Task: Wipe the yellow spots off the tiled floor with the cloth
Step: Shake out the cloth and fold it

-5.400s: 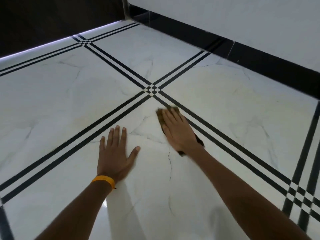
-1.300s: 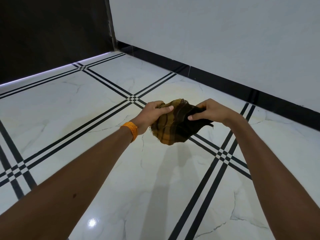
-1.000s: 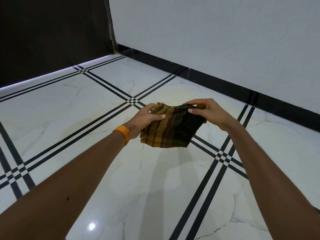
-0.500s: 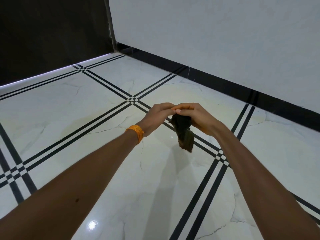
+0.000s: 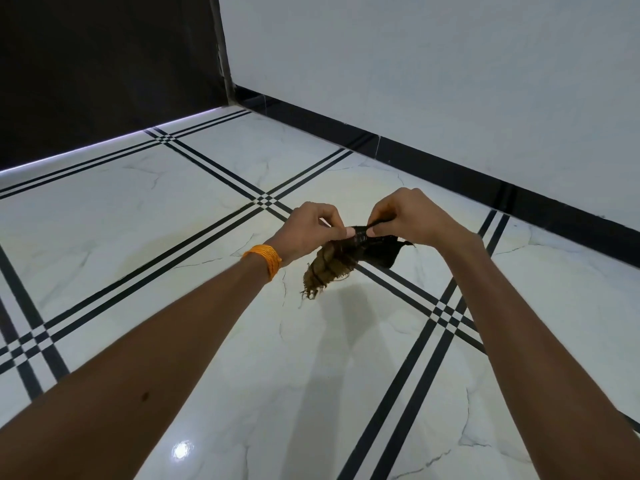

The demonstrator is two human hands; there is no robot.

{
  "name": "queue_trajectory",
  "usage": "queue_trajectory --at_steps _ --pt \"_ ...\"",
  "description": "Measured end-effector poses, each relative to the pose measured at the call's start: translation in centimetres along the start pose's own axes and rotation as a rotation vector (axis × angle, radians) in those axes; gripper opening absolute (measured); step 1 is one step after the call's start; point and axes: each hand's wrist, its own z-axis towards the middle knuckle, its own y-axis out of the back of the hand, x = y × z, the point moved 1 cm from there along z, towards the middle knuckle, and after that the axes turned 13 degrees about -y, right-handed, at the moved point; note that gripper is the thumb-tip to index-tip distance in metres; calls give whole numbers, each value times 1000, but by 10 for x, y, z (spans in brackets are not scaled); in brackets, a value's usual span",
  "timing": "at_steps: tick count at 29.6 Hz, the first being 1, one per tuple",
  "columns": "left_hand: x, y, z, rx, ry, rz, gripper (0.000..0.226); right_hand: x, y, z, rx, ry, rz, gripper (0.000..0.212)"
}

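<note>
A brown and yellow checked cloth [image 5: 341, 259] hangs in the air above the floor, bunched and folded. My left hand [image 5: 310, 228] pinches its top edge from the left, an orange band on that wrist. My right hand [image 5: 407, 216] pinches the same edge from the right, fingertips almost touching the left ones. Below lies the white marble-look tiled floor [image 5: 311, 358] with black double lines. Faint yellowish smears [image 5: 360, 183] show on the tile beyond my hands, and a paler one [image 5: 173, 244] to the left.
A white wall with a black skirting [image 5: 450, 168] runs along the right and back. A dark wall [image 5: 104, 71] stands at the left rear, meeting the floor at a lit strip. A light reflection [image 5: 181, 449] glints on the near floor.
Five seconds ago the cloth was flat on the floor under my right hand. Both hands lifted it, spread it out, then folded it together. Now it hangs bunched from both pinches.
</note>
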Motion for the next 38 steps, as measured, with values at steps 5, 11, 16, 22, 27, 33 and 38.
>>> queue_trajectory --at_steps 5,11,16,22,27,33,38 --pt "-5 -2 -4 16 -15 54 25 -1 -3 -2 -104 5 351 9" --pt "12 8 -11 248 120 27 39 -4 -3 -10 -124 -87 956 15" --pt "10 11 -17 119 305 -344 32 -16 -8 -2 -59 -310 1307 18" --pt "-18 2 -11 -26 422 -759 27 -35 -65 -7 208 -548 1872 59" --pt "-20 4 -6 -108 406 -914 48 -9 -134 -25 829 -459 1765 95" --pt "-8 17 -11 19 359 -820 51 10 -113 -20 608 -296 1756 66" --pt "12 34 -15 311 464 -474 43 -5 -89 -18 426 -375 1654 24"
